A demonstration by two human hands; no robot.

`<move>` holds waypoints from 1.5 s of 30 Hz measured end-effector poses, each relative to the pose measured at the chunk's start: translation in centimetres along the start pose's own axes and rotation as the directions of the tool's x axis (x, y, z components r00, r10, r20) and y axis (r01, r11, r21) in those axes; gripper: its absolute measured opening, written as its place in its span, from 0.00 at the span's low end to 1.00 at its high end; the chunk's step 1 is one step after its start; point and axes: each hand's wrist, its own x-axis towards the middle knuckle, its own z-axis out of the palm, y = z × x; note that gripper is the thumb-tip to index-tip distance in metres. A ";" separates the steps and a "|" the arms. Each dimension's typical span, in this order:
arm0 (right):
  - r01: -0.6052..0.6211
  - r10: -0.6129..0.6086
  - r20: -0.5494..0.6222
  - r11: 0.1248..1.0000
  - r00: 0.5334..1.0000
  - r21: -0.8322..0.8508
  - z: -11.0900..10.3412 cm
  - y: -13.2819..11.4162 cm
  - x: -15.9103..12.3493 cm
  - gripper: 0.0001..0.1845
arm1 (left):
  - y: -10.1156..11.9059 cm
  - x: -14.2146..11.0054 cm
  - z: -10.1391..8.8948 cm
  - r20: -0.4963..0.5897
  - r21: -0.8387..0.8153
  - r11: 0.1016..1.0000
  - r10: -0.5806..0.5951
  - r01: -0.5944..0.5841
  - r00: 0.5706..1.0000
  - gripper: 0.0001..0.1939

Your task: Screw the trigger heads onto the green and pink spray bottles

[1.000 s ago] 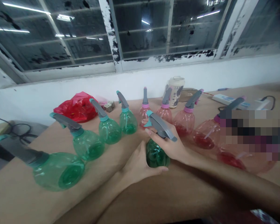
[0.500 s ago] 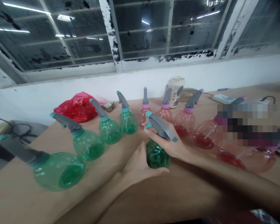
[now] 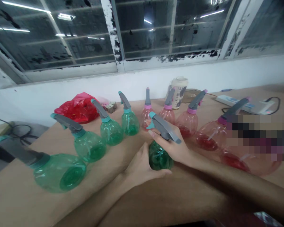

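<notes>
A green spray bottle (image 3: 160,157) with a grey and teal spray head stands upright on the table in front of me. My left hand (image 3: 142,165) is wrapped round the lower body of the bottle, thumb toward me. Higher up, my right hand (image 3: 174,143) grips the bottle at its neck, just under the spray head, the fingers partly hidden behind it. Several more green spray bottles (image 3: 111,132) form a row on the left. Several pink spray bottles (image 3: 187,123) with grey heads run along the right.
Behind the green row lies a red plastic bag (image 3: 78,108) beside small grey blocks (image 3: 110,107). A lidded paper cup (image 3: 178,91) stands by the wall. A white power strip (image 3: 236,102) with a black cable lies at the back right. A blurred-out patch covers the rightmost pink bottle's top.
Both hands keep their hold on the green bottle with almost no movement. The blurred-out patch at the right has shifted lower, uncovering a pink bottle's head and more of the power strip.
</notes>
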 end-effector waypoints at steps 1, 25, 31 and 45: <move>0.008 -0.008 0.000 1.000 1.000 -0.006 0.0 0.0 0.0 0.07 | 0.0 0.0 0.0 -0.003 0.006 1.000 -0.003 0.003 1.000 0.51; -0.008 0.007 0.049 1.000 0.999 0.004 -0.3 -0.9 0.8 0.06 | -0.1 -0.1 0.4 -0.024 -0.009 0.999 0.031 -0.031 0.999 0.50; 0.003 -0.005 0.050 0.999 0.999 0.044 0.1 -0.5 0.4 0.08 | 0.0 -0.2 -0.1 0.019 -0.025 0.998 0.050 -0.049 0.999 0.47; -0.011 0.024 0.204 0.998 0.979 -0.067 3.7 -2.3 -3.0 0.19 | -0.6 -6.4 -2.6 -0.161 -0.012 1.000 -0.005 0.003 0.987 0.49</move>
